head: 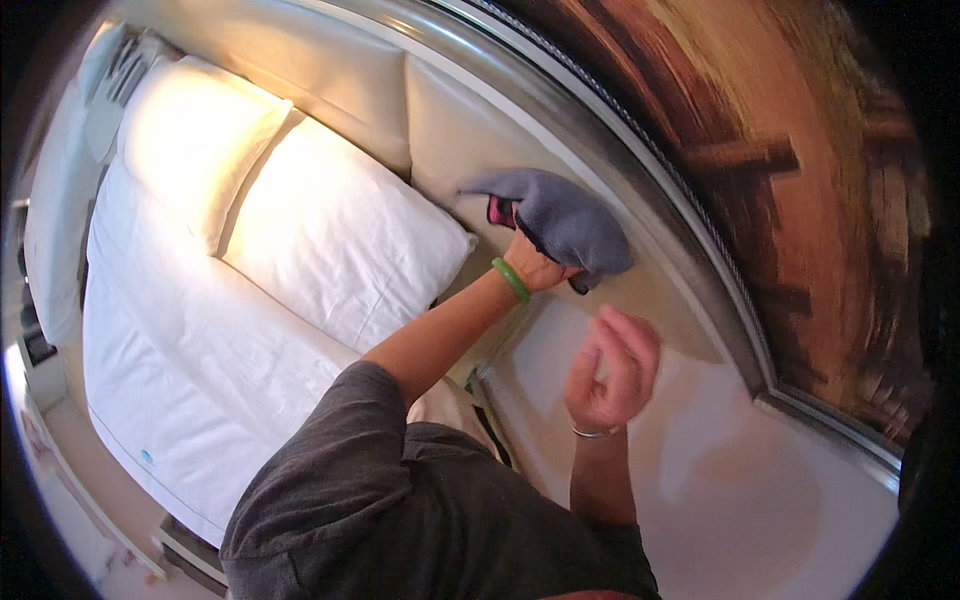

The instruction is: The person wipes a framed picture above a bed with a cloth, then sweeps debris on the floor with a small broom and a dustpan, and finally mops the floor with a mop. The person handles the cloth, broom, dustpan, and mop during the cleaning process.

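A grey-blue cloth [574, 217] with a dark edge and a pink patch lies against the cream padded headboard [487, 127]. My left hand [534, 261], below a green bangle, grips the cloth from beneath, its fingers partly hidden by the fabric. Lower and to the right, my right hand [615, 367] is blurred and held apart from the cloth. Its fingers are loosely curled, with nothing visible in them, and a silver bangle circles the wrist.
White pillows [352, 232] rest on a bed with a white cover [187, 360] to the left. A silver picture frame [705, 232] surrounds a brown and orange painting [817, 225] above the headboard. Pale wall [735, 487] extends at lower right.
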{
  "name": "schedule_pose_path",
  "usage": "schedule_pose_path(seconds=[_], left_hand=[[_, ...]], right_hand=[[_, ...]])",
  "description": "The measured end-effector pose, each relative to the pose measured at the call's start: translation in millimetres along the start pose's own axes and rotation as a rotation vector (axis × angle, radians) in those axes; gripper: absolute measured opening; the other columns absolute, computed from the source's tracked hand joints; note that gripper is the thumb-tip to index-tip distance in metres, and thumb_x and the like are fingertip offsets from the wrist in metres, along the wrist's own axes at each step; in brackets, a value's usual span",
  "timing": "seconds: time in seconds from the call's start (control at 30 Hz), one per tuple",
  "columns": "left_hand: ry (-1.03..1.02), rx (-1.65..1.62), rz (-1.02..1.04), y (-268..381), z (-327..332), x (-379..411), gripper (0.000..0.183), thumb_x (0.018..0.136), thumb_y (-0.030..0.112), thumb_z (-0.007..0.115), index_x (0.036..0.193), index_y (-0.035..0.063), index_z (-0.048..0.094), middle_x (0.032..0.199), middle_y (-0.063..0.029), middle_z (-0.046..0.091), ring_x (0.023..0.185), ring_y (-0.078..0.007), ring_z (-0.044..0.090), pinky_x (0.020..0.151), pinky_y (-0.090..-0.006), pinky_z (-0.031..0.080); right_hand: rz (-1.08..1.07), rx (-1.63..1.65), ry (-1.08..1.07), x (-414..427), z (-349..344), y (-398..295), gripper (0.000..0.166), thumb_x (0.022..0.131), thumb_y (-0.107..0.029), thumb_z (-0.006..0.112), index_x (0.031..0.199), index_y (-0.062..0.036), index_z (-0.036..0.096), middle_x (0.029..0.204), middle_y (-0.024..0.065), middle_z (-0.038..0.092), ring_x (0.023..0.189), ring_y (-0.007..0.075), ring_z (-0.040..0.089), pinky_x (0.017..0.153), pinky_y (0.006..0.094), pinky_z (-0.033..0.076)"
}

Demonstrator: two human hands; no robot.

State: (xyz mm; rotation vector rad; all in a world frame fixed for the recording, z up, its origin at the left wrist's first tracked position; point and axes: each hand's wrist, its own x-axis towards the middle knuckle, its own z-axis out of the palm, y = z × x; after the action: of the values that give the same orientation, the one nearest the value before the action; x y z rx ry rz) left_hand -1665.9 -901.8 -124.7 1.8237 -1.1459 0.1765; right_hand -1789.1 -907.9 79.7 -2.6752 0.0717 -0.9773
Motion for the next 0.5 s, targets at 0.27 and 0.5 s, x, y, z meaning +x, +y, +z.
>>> schedule_pose_path(seconds=[0.27,0.5], left_hand=[[0.826,-0.364,-0.538,-60,-105,105,0.060,0.096,0.031,0.043,0.141,-0.0061,0.030,0.152,-0.0272,0.013,0.143,-0.0382,0.008,0.115,-0.0464,0.002],[0.647,-0.493,-0.450,4,-141,118,0.075,0.093,0.027,0.051,0.141,-0.0153,0.011,0.149,-0.0354,0.007,0.142,-0.0434,0.002,0.115,-0.0444,-0.001]], right_hand=[[-0.127,-0.255,0.076,83,17,16,0.017,0.090,-0.007,0.057,0.106,-0.0030,0.062,0.116,0.0136,0.056,0.107,0.0266,0.054,0.095,0.0437,0.044],[-0.075,-0.269,-0.026,123,56,11,0.028,0.090,-0.012,0.057,0.116,-0.0017,0.060,0.129,0.0181,0.051,0.120,0.0341,0.048,0.101,0.0484,0.038]])
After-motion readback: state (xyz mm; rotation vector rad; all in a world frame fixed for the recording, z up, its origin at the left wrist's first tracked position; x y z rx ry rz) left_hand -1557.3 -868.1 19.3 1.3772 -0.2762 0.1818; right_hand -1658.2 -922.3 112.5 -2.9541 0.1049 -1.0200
